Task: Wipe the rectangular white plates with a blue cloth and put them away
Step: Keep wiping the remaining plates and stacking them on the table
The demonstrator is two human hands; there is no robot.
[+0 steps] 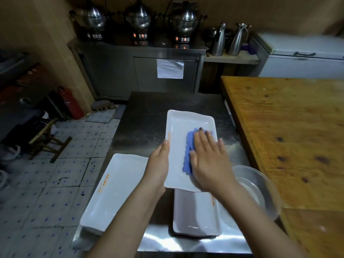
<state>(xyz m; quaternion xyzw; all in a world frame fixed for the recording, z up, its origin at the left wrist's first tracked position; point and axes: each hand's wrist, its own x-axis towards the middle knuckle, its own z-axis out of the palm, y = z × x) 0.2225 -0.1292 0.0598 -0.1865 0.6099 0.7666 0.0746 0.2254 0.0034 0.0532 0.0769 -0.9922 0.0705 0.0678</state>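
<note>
Wiping in progress: right hand [208, 161], fingers flat, presses the blue cloth [187, 157] onto the plate [178, 125], which the left hand [160, 161] grips by its left rim over the steel table [141, 112]. Advise long overlapping strokes into corners, with a firm grip. A second plate [195, 216] lies beneath, a third plate [115, 187] at left; wooden table [288, 127] adjoins right; tiled floor [55, 174].

The stainless steel counter [141, 116] carries a stack of white rectangular plates [111, 187] at its near-left edge, a single white rectangular plate [195, 215] near its front edge, and a clear plastic bowl [260, 185] at its right edge.
</note>
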